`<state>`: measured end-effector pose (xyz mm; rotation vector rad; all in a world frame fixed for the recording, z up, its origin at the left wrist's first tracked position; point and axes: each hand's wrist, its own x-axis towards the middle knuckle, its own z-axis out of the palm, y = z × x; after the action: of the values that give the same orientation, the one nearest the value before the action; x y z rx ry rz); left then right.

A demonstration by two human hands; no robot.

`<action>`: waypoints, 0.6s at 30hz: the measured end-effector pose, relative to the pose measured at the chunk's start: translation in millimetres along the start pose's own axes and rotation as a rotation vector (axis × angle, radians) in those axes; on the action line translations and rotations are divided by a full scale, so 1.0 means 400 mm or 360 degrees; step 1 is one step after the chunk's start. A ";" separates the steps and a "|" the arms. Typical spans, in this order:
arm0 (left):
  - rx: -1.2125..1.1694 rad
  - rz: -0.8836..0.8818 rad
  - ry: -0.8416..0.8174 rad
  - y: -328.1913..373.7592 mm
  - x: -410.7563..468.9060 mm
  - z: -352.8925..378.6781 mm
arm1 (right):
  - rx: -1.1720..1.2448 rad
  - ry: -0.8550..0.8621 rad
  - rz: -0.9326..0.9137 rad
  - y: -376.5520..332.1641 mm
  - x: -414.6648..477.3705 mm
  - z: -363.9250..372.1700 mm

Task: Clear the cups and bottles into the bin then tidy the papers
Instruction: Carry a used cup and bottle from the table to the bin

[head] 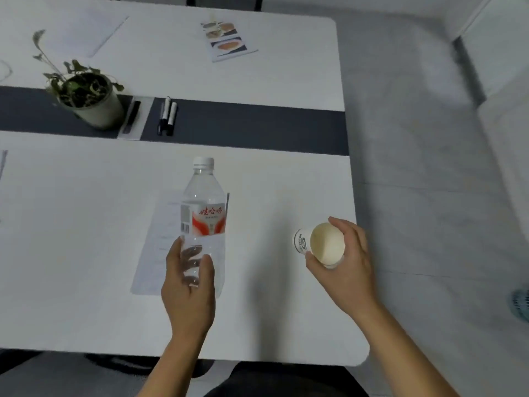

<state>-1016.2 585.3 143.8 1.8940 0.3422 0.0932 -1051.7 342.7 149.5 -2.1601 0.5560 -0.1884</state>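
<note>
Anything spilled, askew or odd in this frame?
No spill shows. The cup in the right hand is tipped sideways; the sheet by the bottle lies askew; the potted plant looks wilted.

You face a white, round-cornered table on a grey floor.
A dark strip crosses your table from side to side; to your right, pale walls meet the floor.

- We see a clear bottle with white cap and red-and-white label.
- Our paper cup shows white outside, cream inside.
- The white desk carries a dark grey stripe.
</note>
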 end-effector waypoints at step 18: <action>-0.0138 0.0744 -0.1290 0.316 -0.443 0.470 | 0.0125 0.1560 0.0532 0.285 -0.554 -0.599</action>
<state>-1118.0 325.9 215.1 1.7323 -0.6432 -0.3374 -1363.5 210.7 219.1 -1.7523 1.4048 -1.0811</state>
